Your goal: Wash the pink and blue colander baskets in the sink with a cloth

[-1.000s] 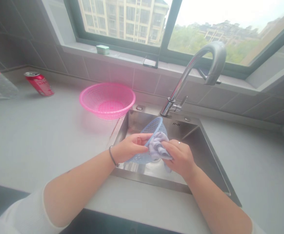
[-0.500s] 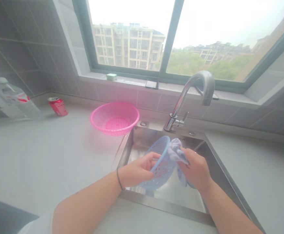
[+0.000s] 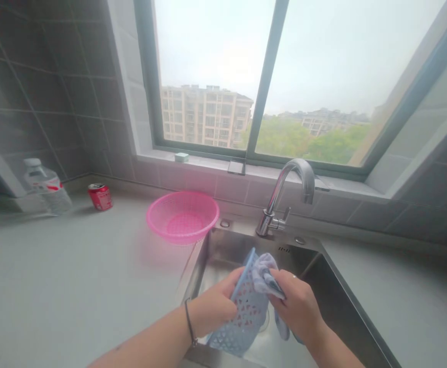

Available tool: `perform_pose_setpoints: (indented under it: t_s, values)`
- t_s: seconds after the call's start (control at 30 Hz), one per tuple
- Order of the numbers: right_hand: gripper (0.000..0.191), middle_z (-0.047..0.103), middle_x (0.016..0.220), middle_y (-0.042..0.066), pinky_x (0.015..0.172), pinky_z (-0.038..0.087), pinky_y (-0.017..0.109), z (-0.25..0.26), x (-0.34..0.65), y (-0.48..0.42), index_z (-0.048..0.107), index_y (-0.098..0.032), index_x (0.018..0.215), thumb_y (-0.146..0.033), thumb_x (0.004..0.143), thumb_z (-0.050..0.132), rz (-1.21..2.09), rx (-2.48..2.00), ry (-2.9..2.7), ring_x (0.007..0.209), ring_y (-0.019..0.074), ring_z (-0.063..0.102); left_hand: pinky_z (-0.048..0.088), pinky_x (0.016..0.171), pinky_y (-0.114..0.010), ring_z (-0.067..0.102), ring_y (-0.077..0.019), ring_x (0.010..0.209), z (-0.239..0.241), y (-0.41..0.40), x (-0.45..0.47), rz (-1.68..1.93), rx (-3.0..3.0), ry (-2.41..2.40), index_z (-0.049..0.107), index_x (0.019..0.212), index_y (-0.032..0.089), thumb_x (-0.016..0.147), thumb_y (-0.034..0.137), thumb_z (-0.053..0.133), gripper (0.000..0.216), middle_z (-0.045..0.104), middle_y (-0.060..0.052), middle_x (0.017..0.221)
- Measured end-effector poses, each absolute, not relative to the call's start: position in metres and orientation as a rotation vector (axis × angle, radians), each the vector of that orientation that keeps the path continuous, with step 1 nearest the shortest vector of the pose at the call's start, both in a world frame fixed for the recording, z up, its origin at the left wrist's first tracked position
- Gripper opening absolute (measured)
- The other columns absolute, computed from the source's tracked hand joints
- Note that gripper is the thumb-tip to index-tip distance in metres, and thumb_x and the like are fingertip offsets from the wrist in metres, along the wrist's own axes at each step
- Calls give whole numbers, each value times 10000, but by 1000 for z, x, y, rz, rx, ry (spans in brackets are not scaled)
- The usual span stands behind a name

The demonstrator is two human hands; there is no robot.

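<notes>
At the far left of my view a water bottle (image 3: 46,188) stands on the grey tabletop (image 3: 73,271) by the tiled wall, with a red can (image 3: 100,197) just to its right. Both are well apart from the hands. Further right, a pink basket (image 3: 181,195) sits on the tabletop just beside the sink (image 3: 223,245), and neither hand touches it. Behind it, a small green box (image 3: 181,157) rests on the window sill.

My left hand (image 3: 211,309), a dark bracelet (image 3: 189,323) at its wrist, is clenched around the side of a blue basket (image 3: 244,319). The basket is tilted up on its edge, held above the sink basin, and I see no contact between it and the steel. A pale cloth (image 3: 265,273) is bunched against the basket's upper rim, with a tail of it hanging down behind the mesh. My right hand (image 3: 296,312), wearing a ring, grips that cloth and presses it to the rim. Past it, the chrome faucet (image 3: 285,197) rises from the back of the sink, with no water visible.

As things lie, the blue basket and cloth are in hand while the pink basket sits apart. I can't tell how much of the blue basket the cloth has covered, and its mesh shows neither wet nor dry from here.
</notes>
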State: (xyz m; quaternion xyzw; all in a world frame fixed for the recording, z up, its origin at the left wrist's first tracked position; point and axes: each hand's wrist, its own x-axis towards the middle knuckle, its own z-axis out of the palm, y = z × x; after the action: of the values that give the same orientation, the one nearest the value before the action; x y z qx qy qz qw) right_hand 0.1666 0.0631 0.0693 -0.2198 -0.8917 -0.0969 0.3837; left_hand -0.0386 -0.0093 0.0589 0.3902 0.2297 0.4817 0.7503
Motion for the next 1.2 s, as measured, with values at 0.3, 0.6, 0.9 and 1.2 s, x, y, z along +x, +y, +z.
perform_pose_setpoints:
  t_s: [0.3, 0.6, 0.9, 1.2]
  values:
    - [230, 739, 803, 56, 604, 530, 301, 65, 166, 68, 626, -207, 1084, -180, 894, 500, -279, -607, -2237, 694, 213, 717, 500, 869, -379, 694, -264, 962, 42, -6, -36, 1023, 989, 567, 606, 1307, 242, 481, -17, 551, 867, 702, -25, 1018]
    - [173, 714, 776, 37, 580, 447, 293, 60, 156, 55, 654, -209, 1032, -248, 897, 553, -212, -537, -2317, 656, 193, 646, 496, 841, -321, 651, -264, 1092, 32, -8, -36, 1154, 1080, 784, 569, 1308, 264, 642, 29, 648, 710, 683, -46, 1139]
    - [141, 722, 790, 37, 599, 415, 277, 62, 160, 58, 655, -209, 1007, -270, 907, 576, -252, -494, -2311, 653, 175, 631, 493, 825, -322, 640, -229, 962, 48, -9, -39, 1089, 1205, 904, 517, 1361, 227, 764, 308, 831, 678, 672, -66, 1128]
    - [132, 731, 806, 23, 622, 407, 268, 58, 155, 52, 680, -231, 991, -236, 909, 577, -227, -528, -2306, 666, 159, 622, 491, 980, -369, 603, -253, 1127, 52, -11, -50, 1086, 1363, 1025, 559, 1339, 216, 740, 170, 805, 649, 652, -69, 1208]
